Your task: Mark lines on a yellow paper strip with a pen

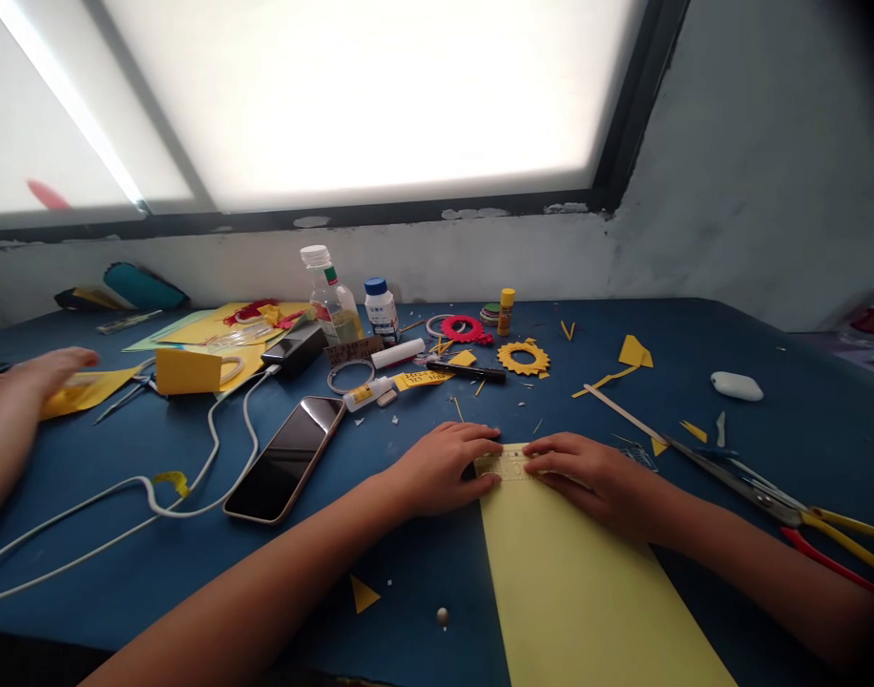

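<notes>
A long sheet of pale yellow paper [587, 601] lies on the blue table and runs toward me. Across its far end rests a clear plastic ruler [509, 465] with small markings. My left hand [447, 468] grips the ruler's left end, its fingers at the far side and its thumb at the near side. At the other end, my right hand [591, 477] holds the ruler with bent fingertips, and its palm is over the paper's right edge. A small gap with the ruler showing separates the two hands.
Scissors [766, 501] lie to the right, near a wooden stick [627, 415] and a white case [738, 385]. A phone [286, 458] and white cables [215, 429] are left. Behind stand a bottle [333, 305] and a glue stick [507, 313]. Another person's hand [54, 372] reaches in.
</notes>
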